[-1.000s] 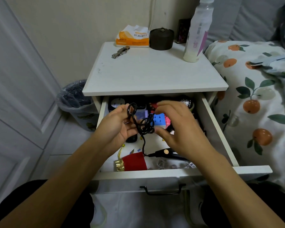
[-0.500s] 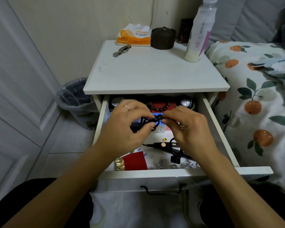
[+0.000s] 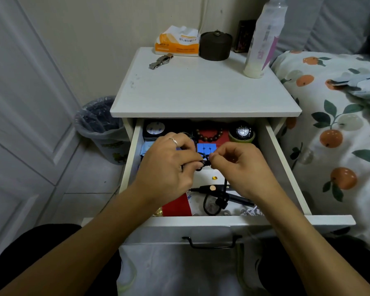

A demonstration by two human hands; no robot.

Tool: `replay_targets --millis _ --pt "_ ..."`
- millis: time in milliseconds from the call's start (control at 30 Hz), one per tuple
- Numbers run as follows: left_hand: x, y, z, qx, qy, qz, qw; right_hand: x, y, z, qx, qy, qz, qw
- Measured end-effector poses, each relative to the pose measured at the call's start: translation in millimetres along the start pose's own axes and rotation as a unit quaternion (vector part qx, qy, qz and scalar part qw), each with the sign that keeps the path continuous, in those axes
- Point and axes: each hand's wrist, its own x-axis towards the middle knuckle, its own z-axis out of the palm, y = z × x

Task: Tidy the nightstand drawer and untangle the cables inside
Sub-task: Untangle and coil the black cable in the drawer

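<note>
Location: a bedroom in a home. A white nightstand (image 3: 203, 92) stands against a plain wall, just beside a bed (image 3: 338, 129) covered with an orange-fruit print quilt; grey pillows (image 3: 333, 20) rest at the head of the bed. The nightstand top carries a tissue pack (image 3: 176, 42), a dark round lidded jar (image 3: 215, 46), a wristwatch (image 3: 161, 60) and a tall plastic bottle (image 3: 263, 37). Its open drawer (image 3: 222, 220) contains personal items: a bead bracelet (image 3: 209, 134), a puzzle cube (image 3: 206, 148), a red pouch (image 3: 176, 207) and a black cable (image 3: 214, 199). A lined waste bin (image 3: 100, 127) stands on the tiled floor (image 3: 88, 178) between the nightstand and a white panelled door (image 3: 24, 103).
</note>
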Motion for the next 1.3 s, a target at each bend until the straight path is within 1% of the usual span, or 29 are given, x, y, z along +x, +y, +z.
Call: replay_targets --millis 67,133,200,267,333,400,467,500,533,567,600,633,667,700,733,767,800,867,900,933,967,1033,1100,1133,1167,1200,1233,1267,1300 --pt "1.0 2.4 1.8 -0.050 0.019 -0.054 0.997 0.6 -0.1 -2.5 -0.046 0.007 0.001 0.999" --pt "3.1 4.7 3.8 -0.077 0.045 -0.105 0.990 1.6 -0.5 -5.5 -0.046 -0.003 0.021 0.999" --pt "5.1 6.5 8.4 -0.104 0.075 -0.153 0.980 2.8 -2.0 -7.7 0.022 -0.035 0.057 0.997" --pt "6.5 9.2 11.3 -0.134 0.070 -0.182 0.972 1.8 -4.7 -10.6 0.127 -0.092 0.098 0.983" --pt "6.6 9.9 9.5 -0.097 0.028 -0.125 0.987 -0.4 -5.4 -13.2 0.164 -0.131 0.115 0.971" --pt "7.2 6.3 6.6 -0.016 -0.024 -0.012 1.000 -1.6 -4.0 -16.6 0.138 -0.126 0.102 0.977" --pt "7.6 2.1 4.9 0.056 -0.037 0.070 0.995 -1.8 -4.0 -17.6 0.113 -0.109 0.086 0.984" --pt "7.7 0.7 5.3 0.071 -0.028 0.082 0.994 -1.3 -4.4 -17.5 0.107 -0.103 0.082 0.985" --pt "7.3 1.5 5.6 0.069 -0.018 0.070 0.995 -1.0 -5.3 -17.3 0.104 -0.101 0.081 0.986" --pt "7.2 4.0 6.9 0.043 -0.006 0.037 0.998 -0.6 -5.8 -16.8 0.100 -0.102 0.084 0.986" --pt "7.3 6.8 8.2 -0.004 0.019 -0.021 1.000 0.5 -6.2 -16.0 0.095 -0.104 0.087 0.986" --pt "9.5 8.8 9.5 -0.068 0.052 -0.112 0.990 1.7 -6.1 -15.3 0.090 -0.103 0.091 0.986" --pt "13.7 9.4 9.6 -0.165 0.075 -0.235 0.955 2.6 -5.7 -14.2 0.088 -0.099 0.092 0.987" --pt "18.5 7.9 9.3 -0.274 0.075 -0.356 0.890 3.6 -5.4 -12.4 0.085 -0.092 0.091 0.988" --pt "20.6 5.1 8.8 -0.340 0.060 -0.427 0.836 3.8 -5.1 -10.8 0.076 -0.086 0.089 0.989" --pt "21.3 2.9 7.2 -0.353 0.033 -0.438 0.826 4.2 -4.8 -9.3 0.064 -0.084 0.089 0.990" --pt "21.0 1.0 5.6 -0.321 0.004 -0.393 0.862 4.5 -4.7 -8.1 0.055 -0.083 0.089 0.991" --pt "16.3 1.2 -1.1 -0.191 -0.034 -0.210 0.958 5.1 -3.9 -6.6 0.054 -0.081 0.088 0.991" --pt "15.5 -0.3 -2.5 -0.126 -0.044 -0.114 0.984 6.4 -3.1 -7.3 0.059 -0.076 0.083 0.992" --pt "15.1 -2.3 -3.3 -0.075 -0.055 -0.041 0.995 6.7 -2.8 -7.9 0.064 -0.073 0.079 0.992" --pt "15.2 -4.4 -3.3 -0.035 -0.060 0.006 0.998 6.8 -3.2 -8.1 0.065 -0.076 0.075 0.992" --pt "14.9 -6.7 -3.5 0.022 -0.049 0.062 0.997 5.2 -4.9 -5.9 0.069 -0.088 0.071 0.991" --pt "14.7 -6.9 -5.2 0.045 -0.030 0.060 0.997 4.0 -6.6 -4.1 0.081 -0.087 0.065 0.991" --pt "13.9 -5.2 -5.5 0.035 -0.007 0.031 0.999 4.2 -7.5 -4.2 0.084 -0.084 0.058 0.991" --pt "15.1 -3.6 -5.7 -0.002 0.026 -0.024 0.999 4.5 -8.2 -5.1 0.085 -0.085 0.049 0.992" --pt "18.6 -4.1 -6.3 -0.071 0.068 -0.106 0.989 5.0 -9.2 -5.6 0.084 -0.093 0.041 0.991" --pt "22.9 -5.2 -6.7 -0.153 0.101 -0.198 0.963 5.0 -9.4 -5.2 0.084 -0.105 0.037 0.990" --pt "24.8 -8.9 -5.9 -0.209 0.109 -0.268 0.934 4.6 -8.8 -3.9 0.082 -0.117 0.037 0.989" --pt "25.2 -11.1 -6.6 -0.214 0.090 -0.290 0.929 4.0 -7.9 -2.2 0.077 -0.126 0.037 0.988"
